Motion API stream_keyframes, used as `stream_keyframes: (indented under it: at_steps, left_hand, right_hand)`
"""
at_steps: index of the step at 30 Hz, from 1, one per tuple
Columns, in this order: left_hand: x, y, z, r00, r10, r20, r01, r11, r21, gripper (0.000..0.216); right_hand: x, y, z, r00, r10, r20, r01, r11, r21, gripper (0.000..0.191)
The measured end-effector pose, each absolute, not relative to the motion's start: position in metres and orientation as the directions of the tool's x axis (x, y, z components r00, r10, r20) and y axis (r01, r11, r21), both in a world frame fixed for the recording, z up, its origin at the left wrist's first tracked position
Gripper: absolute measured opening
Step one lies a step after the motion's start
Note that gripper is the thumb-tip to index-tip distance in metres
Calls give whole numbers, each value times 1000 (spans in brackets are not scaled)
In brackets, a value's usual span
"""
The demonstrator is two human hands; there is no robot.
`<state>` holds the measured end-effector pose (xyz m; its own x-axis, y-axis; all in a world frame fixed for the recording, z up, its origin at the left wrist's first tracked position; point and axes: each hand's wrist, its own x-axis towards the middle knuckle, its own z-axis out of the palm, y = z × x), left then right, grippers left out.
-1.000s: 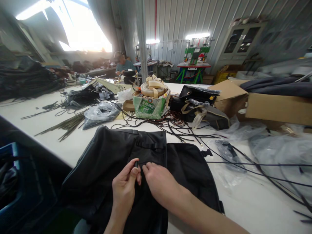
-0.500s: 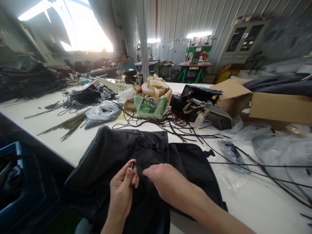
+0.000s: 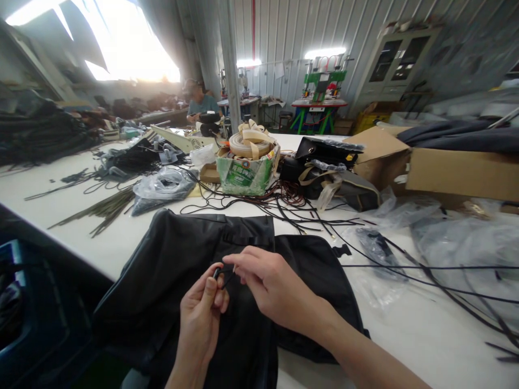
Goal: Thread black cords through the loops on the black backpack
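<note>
A black fabric bag (image 3: 182, 281) lies flat on the white table (image 3: 405, 335) in front of me, hanging partly over the near edge. My left hand (image 3: 200, 319) is closed in a pinch on a small black cord end (image 3: 217, 272) just above the bag. My right hand (image 3: 271, 289) is beside it, fingers pinched on the thin black cord (image 3: 405, 267) that runs off to the right across the table. The two hands almost touch over the middle of the bag.
Behind the bag stand a green carton with webbing rolls (image 3: 247, 162), clear plastic bags (image 3: 164, 186), tangled black cords (image 3: 300, 208), dark bags (image 3: 328, 167) and cardboard boxes (image 3: 458, 173). A blue crate (image 3: 16, 302) sits lower left. A person (image 3: 198, 102) works at the far end.
My hands have lifted slightly off the bag and come together; the right hand moved from pressing the fabric to pinching the cord next to the left hand's cord end.
</note>
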<state>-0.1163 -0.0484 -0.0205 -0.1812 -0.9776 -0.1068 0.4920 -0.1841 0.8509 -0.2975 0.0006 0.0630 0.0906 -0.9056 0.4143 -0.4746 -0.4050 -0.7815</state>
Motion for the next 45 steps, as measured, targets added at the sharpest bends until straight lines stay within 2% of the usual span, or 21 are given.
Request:
stream_keyframes:
  at_steps: [9,15,20,27,36,45]
  left_hand:
    - [-119,-47,-20,-187,-979,-77,494,-161,855,51]
    - [-122,-44,-25,-180,-982,-59,497,-142,856,49]
    - [-124,-44,-27,-176,-984,-40,482,-122,868,46]
    - [-123,-40,-27,-171,-985,-30,463,-107,880,49]
    - [-121,-42,-33,-181,-983,0,437,-81,896,45]
    - [-119,-39,-36,-176,-984,15,366,-51,929,48]
  right_hand:
    - [-291,-3,50,104,-881,462,-704,-393,-592,16]
    - [-288,-5,47,160,-846,509,-819,-401,-409,17]
    - [-288,-4,43,185,-834,519,-844,-405,-352,17]
    - [-288,-5,44,244,-824,511,-824,-454,-339,13]
    - [-286,-4,47,277,-801,531,-863,-450,-228,16]
    - [-289,-6,49,389,-785,483,-865,-491,-101,16]
